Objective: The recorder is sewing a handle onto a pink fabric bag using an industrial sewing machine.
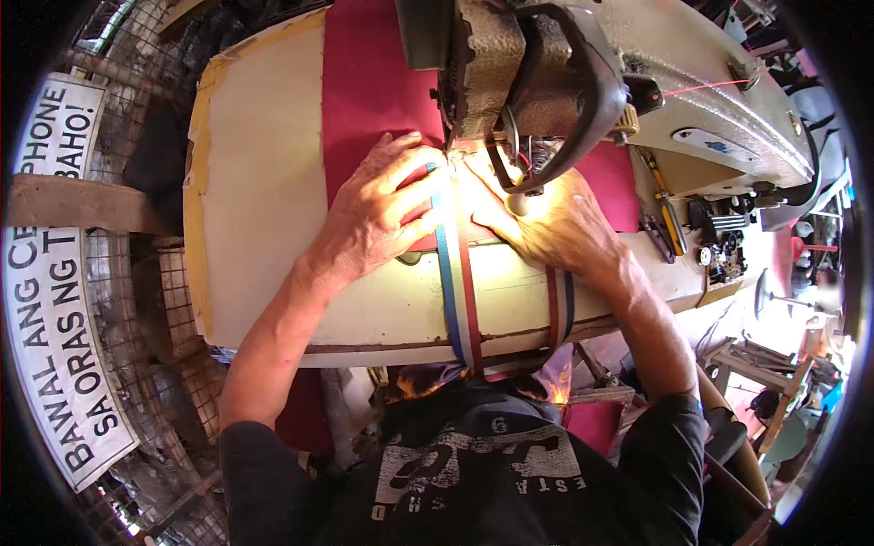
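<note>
A dark red cloth [378, 86] lies across the table beneath the head of a sewing machine [669, 68]. On it, a blue, white and red striped ribbon [460, 291] runs toward the machine's needle area. It loops over the table's near edge and comes back up by my right wrist. My left hand [373, 209] lies flat, fingers spread on the cloth, their tips on the ribbon's left edge. To the right of the ribbon, my right hand [564, 227] rests with its thumb stretched out. The machine's curved black guard covers some of its fingers. Bright light washes out the needle area.
Cream table [259, 164] with a worn, taped left edge. A yellow-black screwdriver [669, 205] and small metal parts [724, 259] lie to the right, under the machine's arm. Red thread [701, 88] stretches over the machine. Wire mesh [177, 282] and a lettered white sign [59, 364] stand left.
</note>
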Demonstrator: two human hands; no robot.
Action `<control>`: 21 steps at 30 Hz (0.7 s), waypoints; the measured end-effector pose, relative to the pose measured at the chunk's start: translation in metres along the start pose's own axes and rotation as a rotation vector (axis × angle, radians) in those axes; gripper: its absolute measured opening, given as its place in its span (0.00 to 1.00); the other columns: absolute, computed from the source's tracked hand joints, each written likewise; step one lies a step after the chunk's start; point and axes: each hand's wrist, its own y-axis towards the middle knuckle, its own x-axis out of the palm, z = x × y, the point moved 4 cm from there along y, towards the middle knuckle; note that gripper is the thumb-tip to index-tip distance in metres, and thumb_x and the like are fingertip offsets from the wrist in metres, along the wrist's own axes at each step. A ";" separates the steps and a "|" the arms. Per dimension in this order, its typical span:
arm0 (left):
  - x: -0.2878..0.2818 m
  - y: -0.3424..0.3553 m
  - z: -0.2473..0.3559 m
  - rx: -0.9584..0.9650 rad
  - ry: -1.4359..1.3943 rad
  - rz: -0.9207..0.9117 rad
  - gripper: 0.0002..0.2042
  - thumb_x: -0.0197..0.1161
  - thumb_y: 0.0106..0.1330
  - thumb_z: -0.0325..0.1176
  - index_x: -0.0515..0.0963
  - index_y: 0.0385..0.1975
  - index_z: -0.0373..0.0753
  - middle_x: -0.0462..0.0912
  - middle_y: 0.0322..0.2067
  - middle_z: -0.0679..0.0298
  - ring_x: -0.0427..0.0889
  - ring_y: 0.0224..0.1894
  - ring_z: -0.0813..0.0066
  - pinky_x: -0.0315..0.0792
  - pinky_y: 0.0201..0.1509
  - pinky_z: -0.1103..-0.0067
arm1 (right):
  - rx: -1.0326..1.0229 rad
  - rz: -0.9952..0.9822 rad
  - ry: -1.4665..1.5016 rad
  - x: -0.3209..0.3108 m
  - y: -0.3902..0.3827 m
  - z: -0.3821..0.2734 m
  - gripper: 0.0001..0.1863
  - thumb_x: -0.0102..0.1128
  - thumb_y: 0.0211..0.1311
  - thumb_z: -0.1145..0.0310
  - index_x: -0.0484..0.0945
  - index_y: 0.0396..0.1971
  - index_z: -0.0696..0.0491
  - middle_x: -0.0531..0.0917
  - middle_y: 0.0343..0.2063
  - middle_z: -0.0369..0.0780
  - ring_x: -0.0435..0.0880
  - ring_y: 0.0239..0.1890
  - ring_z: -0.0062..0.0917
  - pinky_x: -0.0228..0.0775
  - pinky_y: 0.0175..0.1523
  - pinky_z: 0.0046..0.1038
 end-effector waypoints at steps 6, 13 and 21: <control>-0.002 -0.001 0.002 0.210 0.153 -0.058 0.17 0.69 0.53 0.34 0.81 0.44 0.39 0.78 0.48 0.59 0.76 0.57 0.55 0.67 0.72 0.61 | 0.074 0.023 -0.013 -0.048 -0.025 -0.013 0.27 0.68 0.55 0.48 0.82 0.42 0.57 0.82 0.45 0.48 0.75 0.60 0.42 0.57 0.72 0.50; 0.001 -0.001 -0.009 -0.031 -0.050 -0.006 0.19 0.68 0.60 0.35 0.79 0.51 0.37 0.77 0.52 0.57 0.71 0.64 0.53 0.62 0.74 0.59 | 0.551 0.508 -0.327 -0.210 -0.126 0.055 0.16 0.61 0.68 0.73 0.82 0.55 0.51 0.85 0.50 0.41 0.83 0.53 0.26 0.73 0.60 0.30; 0.006 -0.003 -0.015 -0.108 -0.089 0.036 0.24 0.70 0.60 0.38 0.76 0.54 0.32 0.76 0.56 0.53 0.71 0.65 0.53 0.61 0.75 0.60 | 0.962 0.094 -0.608 -0.310 -0.103 0.273 0.21 0.49 0.75 0.53 0.82 0.52 0.52 0.84 0.50 0.45 0.84 0.52 0.37 0.71 0.59 0.32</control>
